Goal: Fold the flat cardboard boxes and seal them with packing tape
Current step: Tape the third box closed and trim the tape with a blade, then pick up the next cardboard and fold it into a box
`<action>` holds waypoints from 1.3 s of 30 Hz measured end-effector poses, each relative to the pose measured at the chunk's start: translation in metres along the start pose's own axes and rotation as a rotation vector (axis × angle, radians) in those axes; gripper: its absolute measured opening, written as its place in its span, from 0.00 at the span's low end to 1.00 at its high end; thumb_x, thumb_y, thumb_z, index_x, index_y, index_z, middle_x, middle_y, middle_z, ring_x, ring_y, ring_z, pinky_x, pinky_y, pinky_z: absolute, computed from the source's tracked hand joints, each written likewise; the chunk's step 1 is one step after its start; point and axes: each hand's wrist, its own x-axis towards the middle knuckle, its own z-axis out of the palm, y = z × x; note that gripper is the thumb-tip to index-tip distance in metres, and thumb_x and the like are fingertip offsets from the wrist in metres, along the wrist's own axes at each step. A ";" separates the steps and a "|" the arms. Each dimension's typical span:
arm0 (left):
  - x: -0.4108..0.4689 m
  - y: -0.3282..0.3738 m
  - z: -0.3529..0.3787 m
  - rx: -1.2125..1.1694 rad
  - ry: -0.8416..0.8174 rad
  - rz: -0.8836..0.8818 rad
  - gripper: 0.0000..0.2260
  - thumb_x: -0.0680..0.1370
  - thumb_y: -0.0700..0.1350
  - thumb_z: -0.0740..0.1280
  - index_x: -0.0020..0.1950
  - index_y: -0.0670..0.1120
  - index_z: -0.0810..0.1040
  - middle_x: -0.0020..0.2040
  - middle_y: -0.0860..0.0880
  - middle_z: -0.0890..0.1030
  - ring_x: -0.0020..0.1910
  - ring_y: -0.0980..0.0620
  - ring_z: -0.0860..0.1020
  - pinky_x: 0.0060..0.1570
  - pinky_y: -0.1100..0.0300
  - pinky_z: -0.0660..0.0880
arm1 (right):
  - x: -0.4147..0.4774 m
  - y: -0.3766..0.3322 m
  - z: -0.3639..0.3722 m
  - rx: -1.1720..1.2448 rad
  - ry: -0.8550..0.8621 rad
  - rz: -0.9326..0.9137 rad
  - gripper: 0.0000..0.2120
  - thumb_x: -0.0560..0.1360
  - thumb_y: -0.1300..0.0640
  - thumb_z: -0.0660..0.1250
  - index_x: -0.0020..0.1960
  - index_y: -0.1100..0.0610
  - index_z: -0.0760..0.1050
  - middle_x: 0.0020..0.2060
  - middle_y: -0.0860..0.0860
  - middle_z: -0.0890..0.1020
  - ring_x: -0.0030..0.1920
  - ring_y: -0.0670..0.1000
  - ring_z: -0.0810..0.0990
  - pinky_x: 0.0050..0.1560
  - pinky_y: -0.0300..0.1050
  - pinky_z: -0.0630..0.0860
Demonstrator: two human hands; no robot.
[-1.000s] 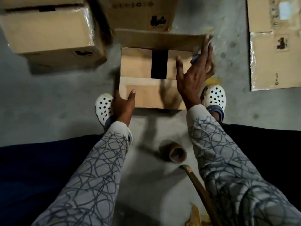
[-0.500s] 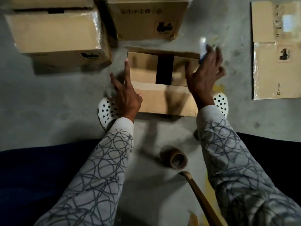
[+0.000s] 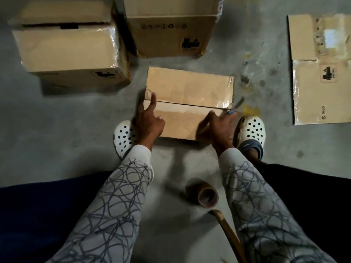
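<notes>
Currently, the box (image 3: pixel 190 92) sits on the floor (image 3: pixel 66 130) with both top flaps folded shut, meeting at a seam. The left hand (image 3: pixel 150 122) rests at the box's left end, with its index finger (image 3: pixel 153 100) straight across the seam and its thumb on the near flap; the other fingers are hidden. The right hand (image 3: pixel 221 126) rests at the box's right end, fingers curled around a blue-handled cutter (image 3: pixel 235 107) whose blade projects past the box's right edge at the seam. The tape (image 3: pixel 206 196) lies on the floor on the person's side of the box. Flat cardboard (image 3: pixel 321 73) lies well right of the box.
</notes>
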 end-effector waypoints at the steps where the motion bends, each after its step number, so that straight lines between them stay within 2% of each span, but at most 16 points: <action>1: 0.002 0.005 -0.004 0.016 0.021 0.001 0.35 0.77 0.43 0.68 0.78 0.65 0.57 0.81 0.49 0.54 0.78 0.47 0.58 0.75 0.50 0.62 | 0.003 -0.003 0.005 -0.007 0.000 -0.011 0.27 0.72 0.45 0.68 0.64 0.54 0.61 0.58 0.54 0.75 0.63 0.62 0.74 0.67 0.64 0.67; 8: 0.096 0.063 -0.050 0.096 0.256 0.045 0.28 0.79 0.51 0.62 0.78 0.63 0.59 0.79 0.42 0.55 0.78 0.39 0.54 0.76 0.43 0.53 | 0.059 -0.079 0.047 -0.048 0.063 -0.258 0.28 0.71 0.37 0.70 0.59 0.54 0.64 0.54 0.54 0.80 0.54 0.59 0.80 0.59 0.59 0.76; 13: 0.139 0.046 -0.016 0.205 0.210 0.008 0.29 0.84 0.55 0.56 0.81 0.60 0.45 0.79 0.36 0.46 0.79 0.37 0.47 0.76 0.42 0.46 | 0.104 -0.101 0.077 -0.154 0.038 -0.415 0.26 0.72 0.42 0.72 0.58 0.56 0.66 0.52 0.57 0.80 0.55 0.62 0.79 0.57 0.56 0.75; 16: 0.145 0.048 0.000 0.237 0.350 0.021 0.30 0.82 0.53 0.59 0.81 0.60 0.48 0.79 0.38 0.49 0.78 0.38 0.50 0.75 0.43 0.49 | 0.115 -0.100 0.082 -0.119 0.038 -0.403 0.22 0.73 0.45 0.72 0.57 0.54 0.65 0.53 0.54 0.79 0.56 0.60 0.79 0.58 0.53 0.73; 18: 0.153 0.059 -0.005 0.207 0.460 0.109 0.34 0.77 0.48 0.66 0.80 0.57 0.56 0.80 0.40 0.50 0.79 0.39 0.50 0.75 0.42 0.50 | 0.117 -0.111 0.084 -0.163 0.043 -0.481 0.24 0.73 0.47 0.72 0.60 0.53 0.64 0.60 0.54 0.76 0.64 0.60 0.74 0.67 0.59 0.66; 19: 0.158 0.065 -0.009 0.203 0.493 0.169 0.38 0.73 0.46 0.69 0.80 0.56 0.56 0.81 0.41 0.49 0.79 0.39 0.50 0.76 0.41 0.51 | 0.116 -0.120 0.084 -0.195 0.049 -0.570 0.29 0.72 0.47 0.72 0.67 0.54 0.64 0.66 0.54 0.72 0.70 0.59 0.68 0.68 0.60 0.61; 21: 0.171 0.082 -0.022 0.238 0.497 0.331 0.50 0.65 0.46 0.74 0.81 0.55 0.49 0.82 0.42 0.46 0.80 0.38 0.46 0.77 0.40 0.50 | 0.117 -0.145 0.087 -0.250 0.053 -0.819 0.40 0.70 0.50 0.73 0.76 0.55 0.58 0.76 0.54 0.63 0.78 0.53 0.56 0.68 0.58 0.55; 23: 0.185 0.105 -0.035 0.310 0.491 0.504 0.57 0.63 0.53 0.77 0.82 0.55 0.43 0.82 0.42 0.41 0.80 0.39 0.42 0.77 0.39 0.46 | 0.114 -0.173 0.093 -0.307 -0.001 -1.053 0.38 0.69 0.55 0.69 0.76 0.59 0.60 0.77 0.57 0.63 0.78 0.51 0.54 0.70 0.67 0.57; 25: 0.202 0.128 -0.045 0.360 0.473 0.600 0.60 0.62 0.61 0.77 0.81 0.55 0.40 0.81 0.43 0.38 0.80 0.39 0.39 0.77 0.40 0.42 | 0.110 -0.198 0.099 -0.336 -0.058 -1.136 0.40 0.68 0.51 0.60 0.79 0.57 0.57 0.78 0.52 0.61 0.80 0.50 0.51 0.71 0.69 0.55; 27: 0.221 0.138 -0.049 0.378 0.383 0.628 0.57 0.65 0.63 0.75 0.81 0.55 0.39 0.81 0.46 0.36 0.79 0.40 0.35 0.76 0.37 0.40 | 0.118 -0.214 0.107 -0.325 0.005 -1.138 0.41 0.70 0.45 0.58 0.81 0.55 0.53 0.80 0.47 0.55 0.81 0.48 0.47 0.72 0.65 0.52; 30: 0.240 0.137 -0.039 0.376 0.303 0.565 0.47 0.68 0.62 0.66 0.81 0.58 0.46 0.82 0.51 0.41 0.79 0.42 0.36 0.75 0.36 0.39 | 0.147 -0.221 0.126 -0.450 0.033 -1.042 0.38 0.76 0.41 0.61 0.81 0.51 0.51 0.81 0.48 0.52 0.81 0.50 0.47 0.73 0.70 0.49; 31: 0.242 0.139 -0.037 0.369 0.336 0.541 0.43 0.67 0.63 0.64 0.80 0.58 0.52 0.82 0.51 0.46 0.80 0.42 0.40 0.75 0.36 0.40 | 0.155 -0.223 0.131 -0.502 0.026 -1.031 0.37 0.77 0.38 0.58 0.80 0.51 0.52 0.81 0.47 0.53 0.81 0.50 0.48 0.73 0.72 0.48; 33: 0.244 0.151 -0.035 0.353 0.503 0.551 0.31 0.70 0.63 0.60 0.73 0.55 0.67 0.76 0.47 0.64 0.77 0.41 0.57 0.74 0.39 0.50 | 0.169 -0.227 0.138 -0.539 0.043 -1.053 0.34 0.79 0.36 0.56 0.79 0.52 0.56 0.79 0.47 0.58 0.80 0.50 0.51 0.71 0.72 0.48; 35: 0.253 0.164 -0.039 0.357 0.722 0.603 0.20 0.75 0.58 0.58 0.60 0.50 0.78 0.61 0.45 0.78 0.63 0.42 0.72 0.68 0.45 0.61 | 0.176 -0.236 0.140 -0.485 0.139 -1.084 0.27 0.79 0.38 0.58 0.73 0.52 0.64 0.72 0.50 0.69 0.75 0.52 0.60 0.70 0.71 0.51; 37: 0.270 0.174 -0.051 0.354 0.839 0.629 0.16 0.78 0.53 0.57 0.55 0.47 0.80 0.54 0.45 0.81 0.55 0.43 0.76 0.62 0.48 0.64 | 0.182 -0.249 0.143 -0.442 0.301 -1.110 0.20 0.77 0.44 0.62 0.63 0.54 0.69 0.60 0.52 0.77 0.67 0.55 0.68 0.67 0.68 0.57; 39: 0.291 0.178 -0.062 0.358 0.854 0.636 0.14 0.77 0.51 0.59 0.55 0.47 0.79 0.53 0.45 0.82 0.54 0.43 0.76 0.59 0.49 0.64 | 0.186 -0.266 0.150 -0.390 0.373 -1.138 0.16 0.72 0.50 0.64 0.57 0.57 0.70 0.53 0.55 0.79 0.61 0.58 0.72 0.62 0.61 0.61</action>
